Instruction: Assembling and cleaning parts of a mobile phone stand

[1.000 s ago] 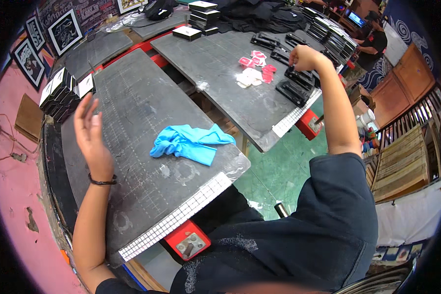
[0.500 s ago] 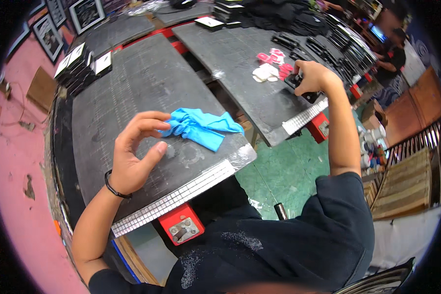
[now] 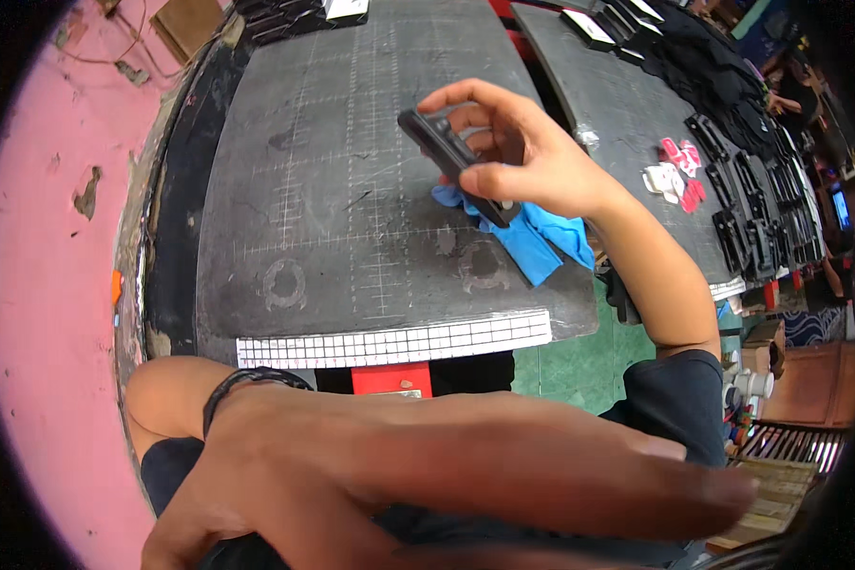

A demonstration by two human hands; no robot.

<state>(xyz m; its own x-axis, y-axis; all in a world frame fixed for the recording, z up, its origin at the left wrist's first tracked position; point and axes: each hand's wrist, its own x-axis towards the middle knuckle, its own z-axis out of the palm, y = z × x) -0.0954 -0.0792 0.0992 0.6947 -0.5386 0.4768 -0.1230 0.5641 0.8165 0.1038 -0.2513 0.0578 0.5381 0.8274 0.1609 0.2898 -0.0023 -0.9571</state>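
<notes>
My right hand (image 3: 527, 161) is shut on a flat black rectangular case (image 3: 446, 150), held tilted just above a crumpled blue cloth (image 3: 543, 243). The cloth lies near the right edge of a dark gridded cutting mat (image 3: 351, 247). My left hand (image 3: 503, 465), with a dark band at the wrist, stretches blurred across the lower part of the view, close to the camera. Its fingers point right and I see nothing in it.
A white ruled strip (image 3: 389, 340) edges the mat's near side, with a red box (image 3: 389, 380) below it. A second dark table (image 3: 627, 104) at the right carries rows of black cases (image 3: 743, 237) and red and white pieces (image 3: 676, 171). Pink floor (image 3: 38, 285) lies left.
My right hand came back from the far table with a black case and now holds it over the blue cloth. My left hand left the cloth and drew close to the camera.
</notes>
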